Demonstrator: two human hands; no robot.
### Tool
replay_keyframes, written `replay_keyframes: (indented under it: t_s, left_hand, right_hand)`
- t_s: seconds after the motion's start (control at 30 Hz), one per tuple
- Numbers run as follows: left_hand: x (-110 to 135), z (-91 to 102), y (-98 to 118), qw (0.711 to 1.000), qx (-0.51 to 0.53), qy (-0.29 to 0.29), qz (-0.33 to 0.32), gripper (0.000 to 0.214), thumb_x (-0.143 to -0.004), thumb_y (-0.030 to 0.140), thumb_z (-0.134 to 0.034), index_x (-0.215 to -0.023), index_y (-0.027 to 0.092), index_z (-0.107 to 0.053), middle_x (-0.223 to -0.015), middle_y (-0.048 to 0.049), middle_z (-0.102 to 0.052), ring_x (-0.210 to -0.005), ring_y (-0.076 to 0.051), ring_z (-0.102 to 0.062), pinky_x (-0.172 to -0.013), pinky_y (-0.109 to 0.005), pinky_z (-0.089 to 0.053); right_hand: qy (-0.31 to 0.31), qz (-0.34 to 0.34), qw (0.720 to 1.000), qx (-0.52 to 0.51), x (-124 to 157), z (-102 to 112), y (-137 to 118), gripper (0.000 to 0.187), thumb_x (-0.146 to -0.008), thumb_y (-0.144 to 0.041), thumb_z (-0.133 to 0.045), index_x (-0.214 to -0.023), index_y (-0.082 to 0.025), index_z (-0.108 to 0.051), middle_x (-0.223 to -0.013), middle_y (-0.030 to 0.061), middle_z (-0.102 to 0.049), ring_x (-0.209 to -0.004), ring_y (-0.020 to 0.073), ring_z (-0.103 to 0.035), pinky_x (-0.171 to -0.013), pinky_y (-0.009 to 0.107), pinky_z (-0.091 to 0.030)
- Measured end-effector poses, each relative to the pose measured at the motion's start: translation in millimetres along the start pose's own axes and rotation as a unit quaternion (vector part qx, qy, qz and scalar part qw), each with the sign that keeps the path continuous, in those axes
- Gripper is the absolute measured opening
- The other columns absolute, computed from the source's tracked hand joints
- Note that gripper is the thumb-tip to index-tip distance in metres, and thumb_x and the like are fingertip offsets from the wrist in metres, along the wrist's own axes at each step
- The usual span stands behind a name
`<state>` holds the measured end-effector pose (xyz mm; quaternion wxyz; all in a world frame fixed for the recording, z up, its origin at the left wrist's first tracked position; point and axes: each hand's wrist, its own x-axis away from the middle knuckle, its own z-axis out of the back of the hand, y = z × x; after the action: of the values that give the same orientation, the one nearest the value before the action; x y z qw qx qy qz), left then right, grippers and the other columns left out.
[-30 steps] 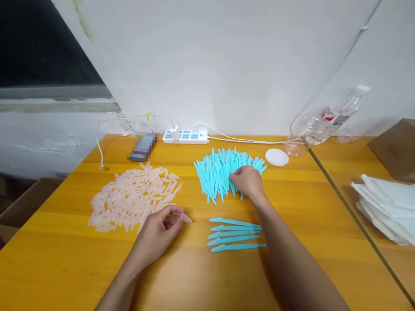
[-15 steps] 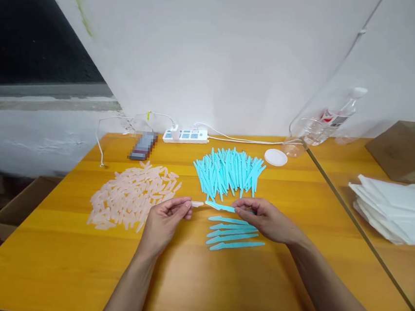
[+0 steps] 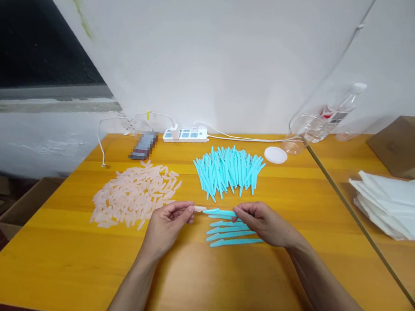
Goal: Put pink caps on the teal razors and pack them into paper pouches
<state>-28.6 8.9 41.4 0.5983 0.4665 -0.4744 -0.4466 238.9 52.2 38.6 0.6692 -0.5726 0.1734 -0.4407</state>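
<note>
My left hand [image 3: 167,223] pinches a small translucent pinkish blade cap [image 3: 199,208] between thumb and fingers. Facing it, my right hand [image 3: 266,223] grips a turquoise eyebrow razor [image 3: 226,213] by its handle, blade end pointing left. The cap's end meets the razor's tip; whether the tip is inside, I cannot tell. Below my right hand, several turquoise razors [image 3: 234,242] lie in a row on the table, partly covered by the hand. Left of my left hand spreads a heap of loose caps [image 3: 130,194]. Behind the hands sits a pile of turquoise razors [image 3: 228,172].
On the wooden table [image 3: 71,269], a power strip [image 3: 185,135], a pixelated phone-like device [image 3: 144,145] and a white round lid [image 3: 275,154] stand toward the wall. Farther right are a clear bottle [image 3: 338,114], white sheets [image 3: 397,205] and a cardboard box [image 3: 408,148].
The gap between the cap and the razor has closed; their ends now meet. Both hands sit slightly lower, and the left has shifted a little right.
</note>
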Motion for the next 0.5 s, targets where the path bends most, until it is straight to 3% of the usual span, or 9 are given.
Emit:
replay_keyframes:
  t_s: [0.13,0.3,0.5]
  left_hand:
    - [6,-4.5,-1,1.000,0.001,-0.005,0.005,0.038,-0.073,0.046,-0.081,-0.091,0.013,-0.077,-0.075,-0.0067,-0.077,-0.066,-0.016,-0.070,-0.069,-0.028,-0.059]
    - [9,-3.8,-7,0.999,0.022,0.030,0.004,0.038,-0.074,0.045,-0.081,-0.095,0.013,-0.076,-0.077,-0.0064,-0.077,-0.066,-0.015,-0.070,-0.070,-0.027,-0.059]
    - [24,-17.6,-11,0.999,-0.013,-0.038,0.007,0.034,-0.079,0.044,-0.077,-0.095,0.015,-0.078,-0.075,-0.0060,-0.076,-0.066,-0.016,-0.068,-0.067,-0.027,-0.056]
  right_hand:
    - [0.008,0.011,1.000,0.007,2,-2,0,0.052,-0.097,-0.061,-0.042,-0.081,-0.018,-0.065,-0.069,-0.0021,-0.046,-0.062,0.0117,-0.036,-0.056,0.024,-0.031]
    - [0.013,0.002,1.000,-0.012,3,-3,3,0.050,-0.098,-0.059,-0.042,-0.081,-0.018,-0.063,-0.067,-0.0034,-0.045,-0.060,0.0109,-0.034,-0.056,0.024,-0.031]
    - [0.002,0.022,0.999,0.023,13,-11,-2,0.046,-0.101,-0.052,-0.040,-0.077,-0.018,-0.060,-0.070,-0.0023,-0.051,-0.062,0.0119,-0.043,-0.058,0.024,-0.035]
